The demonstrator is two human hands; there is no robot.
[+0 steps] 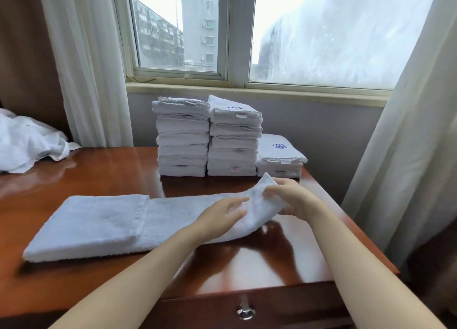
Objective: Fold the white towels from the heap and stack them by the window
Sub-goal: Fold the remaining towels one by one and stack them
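Both forearms reach in from the near edge, over the wooden counter (99,175). The left hand (222,214) lies palm down on the right part of a long white towel (118,224). Its fingers (238,201) are nearly straight and a little spread, touching the cloth and gripping nothing. The right hand (294,200) comes from the right and pinches the towel's right end, holding it up off the counter in a curl. Its fingers are bent round the cloth, and its thumb is hard to make out behind the fold. The towel's left end is already folded over and lies flat.

Far along the counter, below the window (178,31), stand three stacks (232,143) of folded towels, and the right one is low. The heap (27,140) at far left is cut off by the picture's edge.
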